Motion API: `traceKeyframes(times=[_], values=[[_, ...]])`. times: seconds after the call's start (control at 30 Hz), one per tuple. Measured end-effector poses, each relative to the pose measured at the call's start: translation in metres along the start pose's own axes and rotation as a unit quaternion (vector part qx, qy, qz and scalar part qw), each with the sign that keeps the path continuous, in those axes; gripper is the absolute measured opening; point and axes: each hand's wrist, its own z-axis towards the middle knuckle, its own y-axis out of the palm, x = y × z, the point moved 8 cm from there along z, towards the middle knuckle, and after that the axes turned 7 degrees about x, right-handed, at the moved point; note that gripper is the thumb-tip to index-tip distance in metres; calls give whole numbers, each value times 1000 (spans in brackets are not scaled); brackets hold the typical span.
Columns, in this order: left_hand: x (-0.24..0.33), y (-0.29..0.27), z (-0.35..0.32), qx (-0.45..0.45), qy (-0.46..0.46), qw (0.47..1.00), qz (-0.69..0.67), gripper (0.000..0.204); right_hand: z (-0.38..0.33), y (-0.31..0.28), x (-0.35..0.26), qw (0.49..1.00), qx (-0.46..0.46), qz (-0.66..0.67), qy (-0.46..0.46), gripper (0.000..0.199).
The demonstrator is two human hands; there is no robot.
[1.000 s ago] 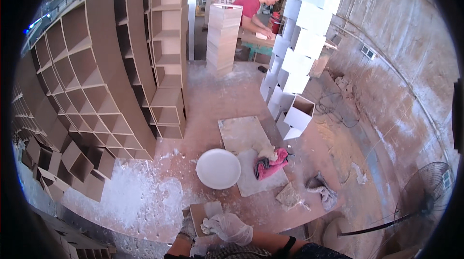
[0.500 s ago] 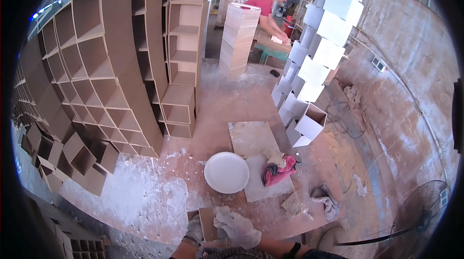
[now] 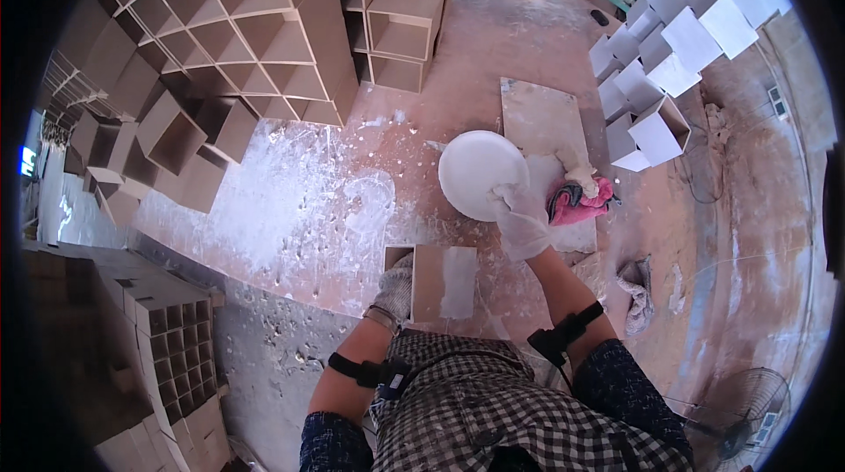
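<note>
Two gloved hands at work over a paint-spattered floor (image 3: pixel 290 208). Left hand (image 3: pixel 396 289) wraps the edge of a small open wooden box (image 3: pixel 437 283), fingers curled round its side, holding it steady and tilted with one face up, probably so that face stays reachable. Right hand (image 3: pixel 519 221) reaches forward, fingers closed on the near rim of a white round bucket (image 3: pixel 482 174) standing on a flat board (image 3: pixel 541 133). Pink rag (image 3: pixel 576 201) lies just beside that hand. Unpainted box shelving (image 3: pixel 264 40) stacked at left; white-coated boxes (image 3: pixel 678 49) at right, well apart, likely to keep the two lots separate.
</note>
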Motion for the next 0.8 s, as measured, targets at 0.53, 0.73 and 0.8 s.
traceKeyframes(times=[0.53, 0.73, 0.8], values=[[-1, 3, 0, -10, 20, 994, 110, 47, 7, -3, 7, 986, -4, -164, -12, 21], [-13, 8, 8, -3, 24, 995, 93, 48, -5, -13, 10, 990, 80, -88, -80, 15], [-43, 10, 12, 6, 4, 1000, -21, 48, -10, -13, 26, 992, 116, 44, -7, 12]])
